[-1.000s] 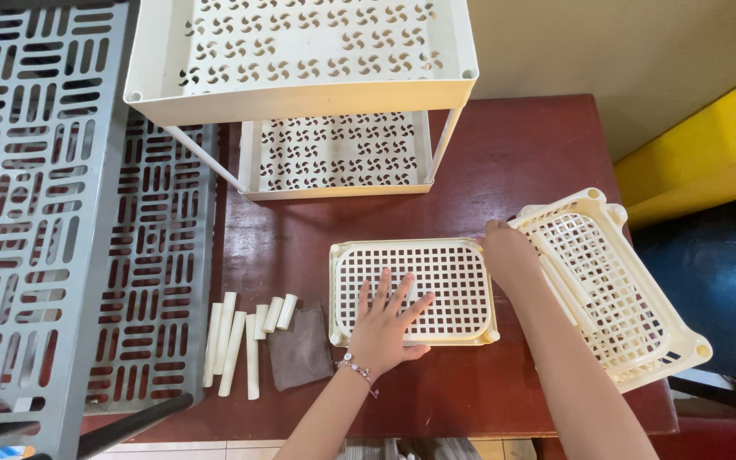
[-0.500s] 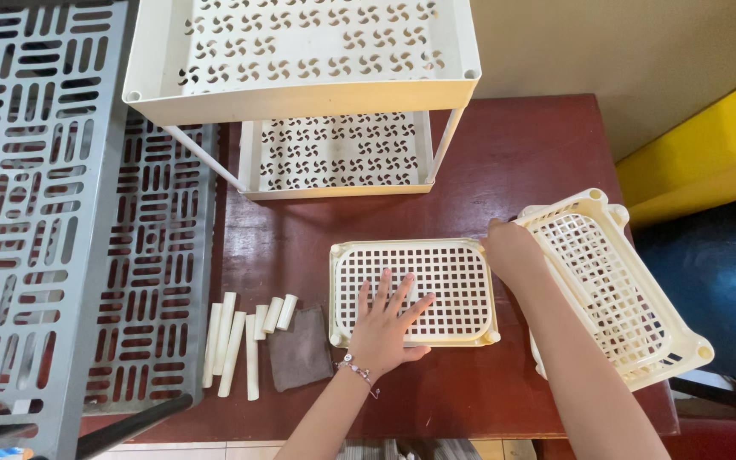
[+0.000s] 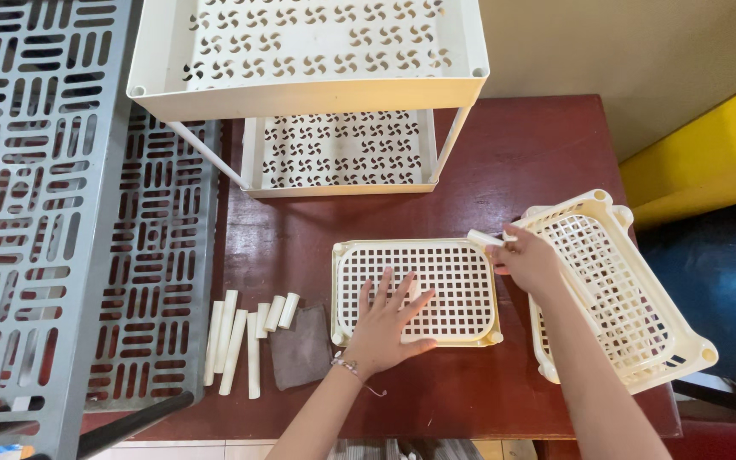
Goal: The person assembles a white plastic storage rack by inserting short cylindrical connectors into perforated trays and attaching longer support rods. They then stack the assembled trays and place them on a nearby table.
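Dark red wood makes up the table [image 3: 521, 153], with a yellow thing at the right edge of the frame. In the middle lies a flat cream tray [image 3: 416, 292] full of little square holes. The left hand [image 3: 382, 324] presses down on it with fingers spread wide. The right hand [image 3: 528, 260] pinches a short white tube [image 3: 485, 238] at the tray's upper right corner, and it looks like the tube is going onto that corner. No other tube stands on this tray, so most of the building seems left to do. A second cream tray [image 3: 619, 298] leans tilted at the right, with nothing in it. At lower left lie more white tubes [image 3: 240, 339] in a row, next to a grey cloth [image 3: 300, 349]. A finished white rack [image 3: 308, 60] stands at the top, its shelves bare. Grey racks [image 3: 53, 204] fill the left side.
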